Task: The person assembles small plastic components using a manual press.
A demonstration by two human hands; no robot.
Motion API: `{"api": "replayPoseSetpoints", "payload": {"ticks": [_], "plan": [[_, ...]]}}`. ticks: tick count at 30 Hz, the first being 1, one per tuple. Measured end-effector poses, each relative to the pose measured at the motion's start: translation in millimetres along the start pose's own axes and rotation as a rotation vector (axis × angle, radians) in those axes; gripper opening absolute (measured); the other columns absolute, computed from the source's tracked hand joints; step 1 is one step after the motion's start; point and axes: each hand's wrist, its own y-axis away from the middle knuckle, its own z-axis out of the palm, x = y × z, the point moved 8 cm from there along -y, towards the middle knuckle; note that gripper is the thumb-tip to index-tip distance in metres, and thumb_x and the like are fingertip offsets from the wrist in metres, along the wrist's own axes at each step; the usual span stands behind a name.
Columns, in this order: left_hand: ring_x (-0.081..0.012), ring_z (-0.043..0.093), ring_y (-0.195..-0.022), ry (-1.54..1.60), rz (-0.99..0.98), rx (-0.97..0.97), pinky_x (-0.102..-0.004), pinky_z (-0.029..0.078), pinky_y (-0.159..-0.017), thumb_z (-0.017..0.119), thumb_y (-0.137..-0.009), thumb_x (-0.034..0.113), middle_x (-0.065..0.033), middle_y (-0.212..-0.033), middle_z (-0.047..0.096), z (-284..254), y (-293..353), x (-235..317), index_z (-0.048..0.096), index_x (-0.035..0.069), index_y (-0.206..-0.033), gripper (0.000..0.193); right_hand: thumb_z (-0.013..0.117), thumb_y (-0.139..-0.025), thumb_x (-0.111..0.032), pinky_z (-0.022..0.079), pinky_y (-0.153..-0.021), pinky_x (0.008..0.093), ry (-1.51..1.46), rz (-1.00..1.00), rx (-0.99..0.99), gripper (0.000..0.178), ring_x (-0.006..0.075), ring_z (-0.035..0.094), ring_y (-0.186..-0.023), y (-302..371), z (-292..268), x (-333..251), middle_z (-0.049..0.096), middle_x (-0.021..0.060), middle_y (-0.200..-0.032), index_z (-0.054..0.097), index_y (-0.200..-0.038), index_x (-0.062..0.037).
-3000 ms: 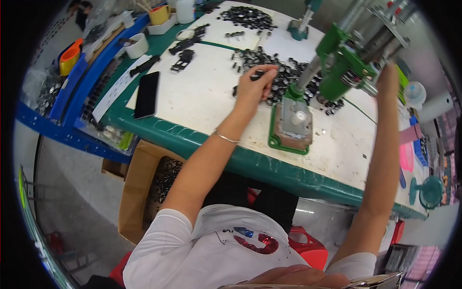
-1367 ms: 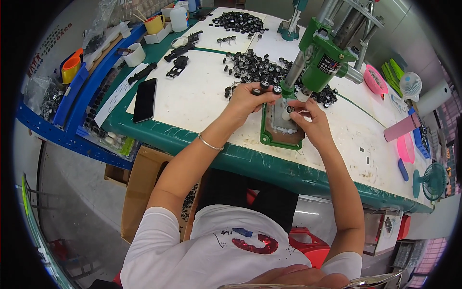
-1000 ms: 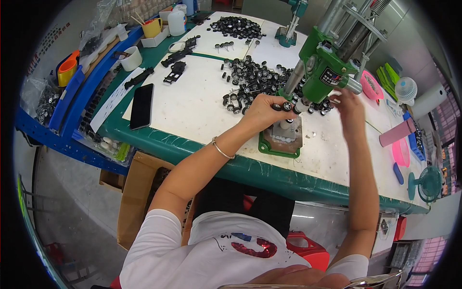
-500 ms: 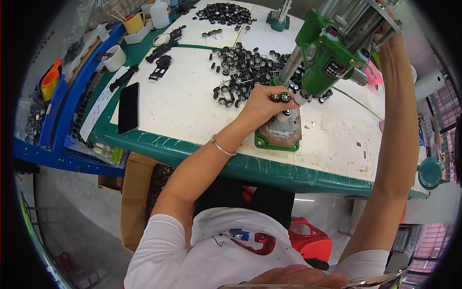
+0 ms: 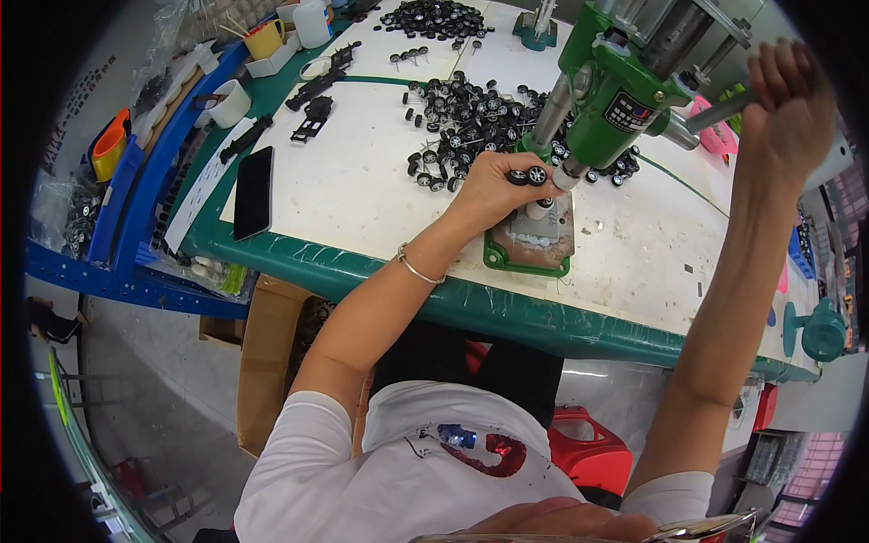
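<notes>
Well, the head view has two bare hands at one table (image 5: 634,271) with a white top. One big green press (image 5: 605,118) stands on it, and one smaller green stand (image 5: 536,34) is far at the back. I count two big heaps of wheels, a far heap (image 5: 430,18) and a near heap (image 5: 471,118), with too many wheels to count. One black phone (image 5: 253,193) lies on the left. Near it are at least three black plastic parts (image 5: 314,119).

The left hand (image 5: 493,190) pinches two small wheels (image 5: 537,176) side by side, with its fingers closed on them. One more wheel (image 5: 546,204) shows just under the fingers, by the top of a round white peg (image 5: 536,212) on the press. The wheels are round and black at the edge, and at least one has shiny silver spokes like a star. The pale tip (image 5: 566,174) of the press is right beside the fingers; I cannot tell if it touches a wheel.

The right hand (image 5: 786,109) is high up on the right, by the end of one grey lever (image 5: 720,112). Its fingers are bent, but I cannot tell if they wrap around the lever.
</notes>
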Motion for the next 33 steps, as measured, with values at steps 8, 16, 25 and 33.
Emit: {"api": "replayPoseSetpoints", "payload": {"ticks": [8, 16, 25, 33], "plan": [[-0.0041, 0.055, -0.067, 0.121, 0.016, -0.167, -0.0195, 0.045, -0.06, 0.076, -0.071, 0.011, 0.0, -0.078, 0.065, 47, -9, -1, 0.069, 0.003, -0.091, 0.022, 0.046, -0.086, -0.015, 0.013, -0.044, 0.0266, 0.388, -0.426, 0.227, 0.034, 0.0089, 0.014, -0.045, 50, 101, -86, 0.019, -0.0009, -0.051, 0.028, -0.058, -0.0103], [-0.005, 0.059, -0.081, 0.128, 0.032, -0.179, -0.0199, 0.046, -0.071, 0.073, -0.075, 0.012, 0.0001, -0.091, 0.066, 49, -2, 9, 0.066, 0.006, -0.105, 0.031, 0.053, -0.089, -0.021, 0.025, -0.043, 0.0202, 0.378, -0.103, 0.251, 0.022, 0.007, 0.031, -0.045, -15, 61, -52, 0.038, -0.0023, -0.056, 0.048, -0.071, -0.0077], [-0.0129, 0.06, -0.064, 0.752, -0.008, 0.237, -0.0257, 0.049, -0.061, 0.067, -0.077, 0.004, -0.0048, -0.075, 0.061, -13, -19, -10, 0.058, 0.005, -0.093, 0.018, 0.056, -0.09, -0.027, 0.029, -0.035, 0.0148, 0.269, 0.252, 0.228, 0.02, 0.0017, 0.044, -0.045, -36, 20, 9, 0.053, -0.005, -0.061, 0.061, -0.089, -0.0079], [-0.0059, 0.049, -0.052, -0.191, -0.133, 0.327, -0.0235, 0.04, -0.047, 0.072, -0.076, 0.016, -0.0007, -0.063, 0.059, -74, -30, -18, 0.071, 0.004, -0.084, 0.015, 0.056, -0.086, -0.031, 0.045, -0.062, 0.0253, 0.915, 0.549, 0.088, 0.03, 0.0105, 0.056, -0.07, 94, -85, 60, 0.058, 0.0011, -0.072, 0.064, -0.098, -0.0049]]}}
